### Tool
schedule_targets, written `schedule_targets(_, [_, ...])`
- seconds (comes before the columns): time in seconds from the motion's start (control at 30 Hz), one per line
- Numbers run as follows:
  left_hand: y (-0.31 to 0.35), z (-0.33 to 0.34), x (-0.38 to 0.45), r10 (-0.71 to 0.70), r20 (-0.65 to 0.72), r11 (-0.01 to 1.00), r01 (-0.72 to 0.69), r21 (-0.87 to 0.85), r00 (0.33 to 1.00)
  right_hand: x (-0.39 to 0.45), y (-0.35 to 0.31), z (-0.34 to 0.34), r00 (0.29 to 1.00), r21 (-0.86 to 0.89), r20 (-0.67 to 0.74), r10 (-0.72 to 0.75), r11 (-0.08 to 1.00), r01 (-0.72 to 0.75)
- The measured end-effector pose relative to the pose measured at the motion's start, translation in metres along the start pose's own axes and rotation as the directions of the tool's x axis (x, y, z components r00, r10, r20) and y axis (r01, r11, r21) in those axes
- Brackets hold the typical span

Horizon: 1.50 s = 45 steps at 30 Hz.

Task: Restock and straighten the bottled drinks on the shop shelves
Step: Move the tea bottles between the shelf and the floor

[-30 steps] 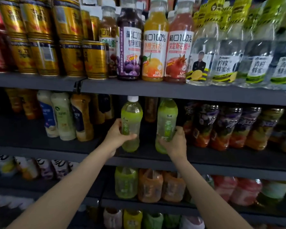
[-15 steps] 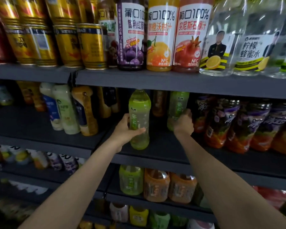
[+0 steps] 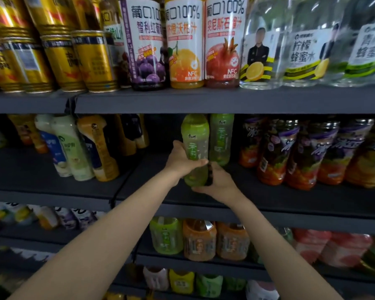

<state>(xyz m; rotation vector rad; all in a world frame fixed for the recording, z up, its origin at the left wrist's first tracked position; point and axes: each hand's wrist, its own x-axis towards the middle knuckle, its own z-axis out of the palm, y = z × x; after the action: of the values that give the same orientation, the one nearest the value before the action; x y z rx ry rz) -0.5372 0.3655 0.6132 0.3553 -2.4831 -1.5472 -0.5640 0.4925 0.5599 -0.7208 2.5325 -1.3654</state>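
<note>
A green tea bottle (image 3: 194, 137) stands near the front of the dark middle shelf (image 3: 290, 204). My left hand (image 3: 181, 161) grips its middle from the left, thumb across the front. My right hand (image 3: 220, 182) holds the same bottle's base from the right and below, fingers curled round it. A second green tea bottle (image 3: 221, 137) stands just behind and to the right, free of both hands. The caps of both bottles are hidden by the shelf above.
Purple-labelled fruit drink bottles (image 3: 299, 152) fill the middle shelf's right side; milky and orange bottles (image 3: 74, 148) stand at its left. Juice bottles (image 3: 183, 40) and gold cans (image 3: 61, 57) line the shelf above. Green and orange bottles (image 3: 199, 239) sit on the shelf below.
My right hand let go of the rear green bottle, left deeper on the shelf, and came down to the front bottle's base. My left hand has kept its grip. The camera moved closer.
</note>
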Motion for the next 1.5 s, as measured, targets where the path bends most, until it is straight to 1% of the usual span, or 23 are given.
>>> schedule_targets(0.07, [0.010,0.016,0.003,0.034,0.016,0.999,-0.034,0.039,0.999,0.000,0.000,-0.001,0.981,-0.002,-0.190,0.026,1.000,-0.027])
schedule_targets(0.13, [0.017,0.027,0.006,0.046,0.046,0.998,-0.049,0.044,0.998,0.003,0.004,-0.007,0.950,-0.032,-0.306,0.070,0.996,-0.084])
schedule_targets(0.27, [0.015,0.028,0.001,0.052,0.156,0.997,-0.059,0.039,0.986,0.006,0.008,-0.019,0.919,-0.103,-0.377,0.120,0.980,-0.170])
schedule_targets(0.33, [0.006,0.023,-0.007,0.059,0.232,0.988,-0.090,0.125,0.971,0.008,0.006,-0.020,0.905,-0.127,-0.403,0.139,0.970,-0.205])
schedule_targets(0.4, [-0.005,0.015,-0.017,0.062,0.258,0.967,-0.123,0.225,0.964,0.011,0.001,-0.021,0.895,-0.147,-0.409,0.177,0.955,-0.256])
schedule_targets(0.47, [-0.020,0.004,-0.026,0.068,0.224,0.959,-0.126,0.255,0.972,0.016,-0.003,-0.023,0.885,-0.131,-0.405,0.230,0.943,-0.306])
schedule_targets(0.57, [-0.044,-0.020,-0.039,0.071,0.139,0.966,-0.102,0.238,0.988,0.023,-0.007,-0.023,0.849,-0.080,-0.425,0.313,0.921,-0.380])
schedule_targets(0.7, [-0.080,-0.063,-0.066,0.071,-0.033,0.976,-0.063,0.211,0.997,0.018,-0.020,-0.008,0.768,-0.039,-0.531,0.357,0.895,-0.443])
schedule_targets(0.77, [-0.099,-0.092,-0.086,0.066,-0.110,0.981,-0.044,0.190,0.992,0.006,-0.037,0.012,0.725,-0.061,-0.617,0.306,0.900,-0.432])
schedule_targets(0.8, [-0.109,-0.107,-0.096,0.053,-0.155,0.984,-0.025,0.177,0.986,-0.001,-0.049,0.026,0.719,-0.090,-0.643,0.262,0.907,-0.411])
schedule_targets(0.83, [-0.120,-0.123,-0.106,0.042,-0.199,0.986,-0.008,0.165,0.979,-0.009,-0.062,0.041,0.735,-0.133,-0.647,0.205,0.918,-0.374])
schedule_targets(0.87, [-0.134,-0.148,-0.125,0.019,-0.240,0.988,0.019,0.156,0.970,-0.018,-0.081,0.067,0.768,-0.185,-0.625,0.141,0.929,-0.321])
schedule_targets(0.93, [-0.147,-0.170,-0.144,-0.032,-0.262,0.989,0.069,0.134,0.965,-0.028,-0.104,0.093,0.797,-0.238,-0.602,0.051,0.941,-0.240])
schedule_targets(1.0, [-0.173,-0.208,-0.181,-0.085,-0.283,0.984,0.126,0.127,0.955,-0.043,-0.135,0.143,0.871,-0.249,-0.492,-0.004,0.959,-0.136])
schedule_targets(1.1, [-0.234,-0.268,-0.248,-0.248,-0.286,0.958,0.277,0.067,0.926,-0.076,-0.181,0.244,0.977,-0.383,-0.198,-0.077,0.924,-0.005])
schedule_targets(1.17, [-0.281,-0.306,-0.297,-0.364,-0.321,0.921,0.388,0.014,0.874,-0.100,-0.205,0.321,0.997,-0.454,0.031,-0.071,0.887,0.078])
schedule_targets(1.2, [-0.306,-0.323,-0.325,-0.430,-0.352,0.893,0.449,-0.030,0.832,-0.111,-0.215,0.358,0.987,-0.479,0.154,-0.050,0.870,0.118])
schedule_targets(1.23, [-0.328,-0.340,-0.355,-0.498,-0.375,0.858,0.508,-0.078,0.782,-0.122,-0.224,0.394,0.959,-0.488,0.282,-0.024,0.857,0.164])
schedule_targets(1.27, [-0.352,-0.359,-0.386,-0.556,-0.399,0.821,0.556,-0.128,0.730,-0.134,-0.232,0.430,0.911,-0.473,0.413,-0.001,0.855,0.215])
schedule_targets(1.33, [-0.399,-0.396,-0.446,-0.667,-0.425,0.733,0.641,-0.227,0.613,-0.154,-0.248,0.493,0.779,-0.398,0.627,0.007,0.862,0.313])
schedule_targets(1.4, [-0.435,-0.432,-0.497,-0.756,-0.443,0.634,0.706,-0.315,0.481,-0.171,-0.260,0.546,0.661,-0.349,0.750,0.012,0.856,0.381])
schedule_targets(1.43, [-0.449,-0.446,-0.520,-0.787,-0.460,0.593,0.712,-0.377,0.411,-0.179,-0.266,0.570,0.616,-0.341,0.787,0.023,0.849,0.404])
schedule_targets(1.5, [-0.472,-0.467,-0.554,-0.828,-0.486,0.520,0.706,-0.481,0.279,-0.187,-0.273,0.607,0.566,-0.318,0.824,0.018,0.841,0.437])
